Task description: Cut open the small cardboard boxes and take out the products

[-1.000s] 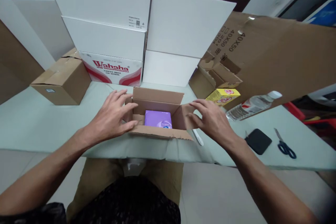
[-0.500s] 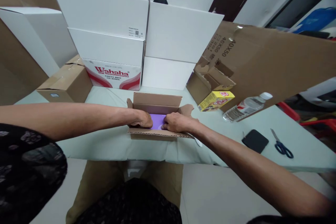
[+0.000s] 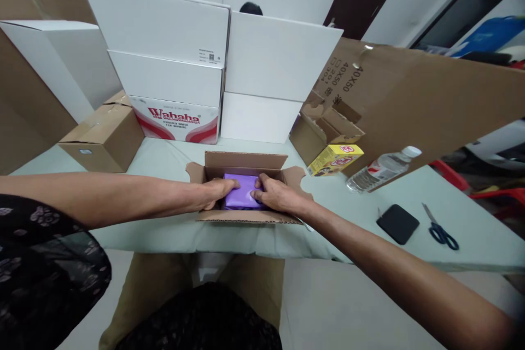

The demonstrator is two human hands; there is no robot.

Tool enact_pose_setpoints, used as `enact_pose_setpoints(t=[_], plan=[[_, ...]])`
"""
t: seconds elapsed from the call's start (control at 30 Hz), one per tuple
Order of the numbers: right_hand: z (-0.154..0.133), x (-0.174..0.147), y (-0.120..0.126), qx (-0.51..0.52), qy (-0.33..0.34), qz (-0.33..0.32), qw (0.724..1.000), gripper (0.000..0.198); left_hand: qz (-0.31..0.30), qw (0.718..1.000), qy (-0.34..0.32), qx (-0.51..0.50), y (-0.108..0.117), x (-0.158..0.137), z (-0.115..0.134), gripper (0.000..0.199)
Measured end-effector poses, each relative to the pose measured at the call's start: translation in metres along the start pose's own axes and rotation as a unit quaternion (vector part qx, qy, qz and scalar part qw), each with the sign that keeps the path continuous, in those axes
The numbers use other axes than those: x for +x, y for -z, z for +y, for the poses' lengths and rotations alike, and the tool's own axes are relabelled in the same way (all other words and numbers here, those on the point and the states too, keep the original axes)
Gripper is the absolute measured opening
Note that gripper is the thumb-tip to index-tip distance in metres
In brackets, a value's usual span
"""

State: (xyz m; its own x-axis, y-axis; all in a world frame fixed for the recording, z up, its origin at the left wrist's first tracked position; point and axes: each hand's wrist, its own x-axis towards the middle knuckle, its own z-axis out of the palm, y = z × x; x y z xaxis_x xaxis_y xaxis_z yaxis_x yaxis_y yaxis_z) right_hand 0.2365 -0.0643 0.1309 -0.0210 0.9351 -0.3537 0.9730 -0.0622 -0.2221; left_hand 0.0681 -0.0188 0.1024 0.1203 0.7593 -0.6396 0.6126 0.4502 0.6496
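An open cardboard box (image 3: 246, 161) stands on the table in front of me, its flaps folded out. Inside it is a shiny purple package (image 3: 241, 192), its top face showing. My left hand (image 3: 215, 191) grips the package's left end, thumb on top and the other fingers down the side. At the right end, my right hand (image 3: 274, 193) holds the package with its thumb and fingers bent over the edge. The lower fingers of both hands are partly hidden by the package and the box walls.
White boards with a Wahaha carton (image 3: 176, 120) stand behind. A closed cardboard box (image 3: 104, 136) is at left. On the right are a yellow box (image 3: 335, 160), a water bottle (image 3: 383, 169), a black pad (image 3: 397, 223) and scissors (image 3: 439, 232) on the green-covered table (image 3: 328, 219).
The purple package shows larger and higher in the box. My left hand has shifted left to its end, with the thumb now on top. The box's side flaps have spread outward.
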Motion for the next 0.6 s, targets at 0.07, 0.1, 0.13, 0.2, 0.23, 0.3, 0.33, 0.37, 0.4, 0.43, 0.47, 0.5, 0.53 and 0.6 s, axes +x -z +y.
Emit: enact_pose_setpoints(t=[0.07,0.1,0.13,0.2,0.23,0.3,0.33,0.37,0.4,0.43,0.47,0.5,0.53,0.6], plan=[[0.002,-0.002,0.000,-0.006,0.003,0.022,1.000,0.029,-0.004,0.999,-0.007,-0.042,-0.001,0.002,-0.001,0.038],[0.002,-0.003,0.001,-0.011,0.005,0.031,0.999,0.031,-0.005,0.998,-0.013,-0.056,-0.002,0.004,-0.002,0.038],[0.002,-0.003,0.001,-0.017,0.009,0.040,0.999,0.032,-0.005,0.998,-0.020,-0.067,-0.002,0.005,-0.002,0.039],[0.001,-0.004,0.002,-0.036,0.015,0.055,0.998,0.037,-0.003,0.996,-0.037,-0.080,-0.004,0.009,-0.003,0.042],[0.000,-0.005,0.003,-0.050,0.015,0.062,0.997,0.041,-0.002,0.996,-0.045,-0.083,-0.005,0.010,-0.003,0.043],[-0.004,-0.008,0.005,-0.080,0.013,0.072,0.994,0.045,-0.002,0.994,-0.063,-0.086,-0.005,0.011,-0.005,0.044],[-0.006,-0.010,0.006,-0.093,0.011,0.078,0.993,0.044,-0.002,0.994,-0.071,-0.086,-0.005,0.011,-0.005,0.044],[-0.008,-0.013,0.008,-0.109,0.015,0.089,0.990,0.040,-0.003,0.993,-0.080,-0.086,-0.004,0.012,-0.006,0.044],[-0.010,-0.015,0.010,-0.131,0.026,0.111,0.985,0.035,-0.004,0.993,-0.088,-0.085,-0.003,0.012,-0.007,0.045],[-0.010,-0.016,0.012,-0.159,0.043,0.144,0.976,0.032,-0.004,0.992,-0.095,-0.084,-0.002,0.012,-0.007,0.045],[-0.009,-0.016,0.014,-0.188,0.061,0.189,0.962,0.032,-0.004,0.991,-0.102,-0.083,-0.001,0.012,-0.008,0.046],[-0.007,-0.016,0.015,-0.215,0.077,0.238,0.944,0.032,-0.004,0.991,-0.109,-0.082,0.001,0.012,-0.009,0.046],[-0.003,-0.013,0.017,-0.232,0.084,0.282,0.927,0.034,-0.002,0.990,-0.116,-0.082,0.002,0.012,-0.010,0.046],[0.010,-0.005,0.019,-0.221,0.058,0.315,0.921,0.048,0.001,0.987,-0.139,-0.085,0.005,0.010,-0.011,0.045]])
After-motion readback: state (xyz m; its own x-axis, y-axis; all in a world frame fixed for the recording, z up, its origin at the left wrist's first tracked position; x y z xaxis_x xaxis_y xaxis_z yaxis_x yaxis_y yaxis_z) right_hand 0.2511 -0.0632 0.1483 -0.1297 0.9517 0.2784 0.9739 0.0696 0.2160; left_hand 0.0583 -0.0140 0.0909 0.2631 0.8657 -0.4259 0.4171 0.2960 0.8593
